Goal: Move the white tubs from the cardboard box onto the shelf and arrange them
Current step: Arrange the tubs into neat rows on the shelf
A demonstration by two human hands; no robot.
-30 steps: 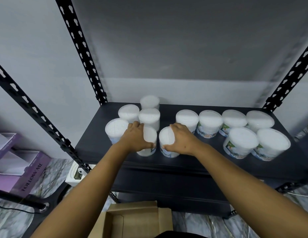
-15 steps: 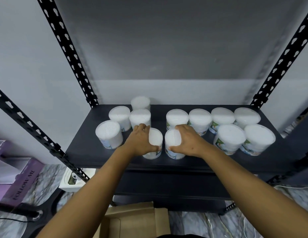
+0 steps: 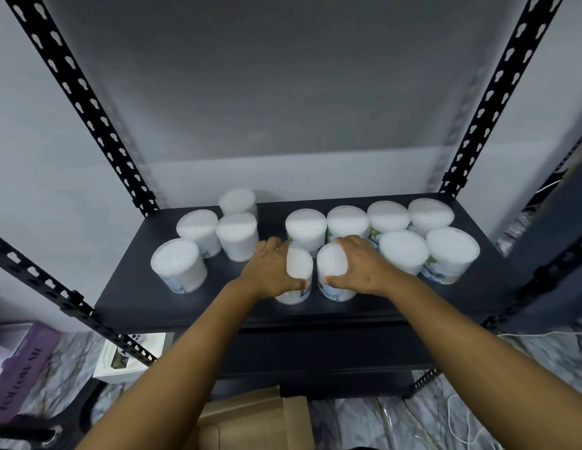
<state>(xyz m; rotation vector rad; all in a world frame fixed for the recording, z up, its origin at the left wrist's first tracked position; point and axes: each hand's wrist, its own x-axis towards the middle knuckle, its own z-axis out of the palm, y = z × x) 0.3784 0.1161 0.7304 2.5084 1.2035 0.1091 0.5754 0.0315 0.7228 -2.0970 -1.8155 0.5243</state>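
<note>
Several white tubs stand on the dark shelf (image 3: 137,297). My left hand (image 3: 270,271) grips one tub (image 3: 297,271) from its left side, at the shelf's front middle. My right hand (image 3: 361,267) grips a second tub (image 3: 332,271) from its right side. The two held tubs stand side by side, almost touching, just in front of a back row of tubs (image 3: 306,227). Another group of tubs (image 3: 198,228) sits at the left, and two large tubs (image 3: 452,251) at the right. A corner of the cardboard box (image 3: 260,420) shows on the floor below.
Black perforated uprights (image 3: 88,102) frame the shelf on both sides, with a grey wall behind. A purple box (image 3: 20,375) and a white device (image 3: 130,355) lie on the marble floor at the left. White cables (image 3: 461,414) trail at the lower right.
Both hands have slid their two tubs to the right along the shelf front, closer to the right-hand group. The tubs stay side by side.
</note>
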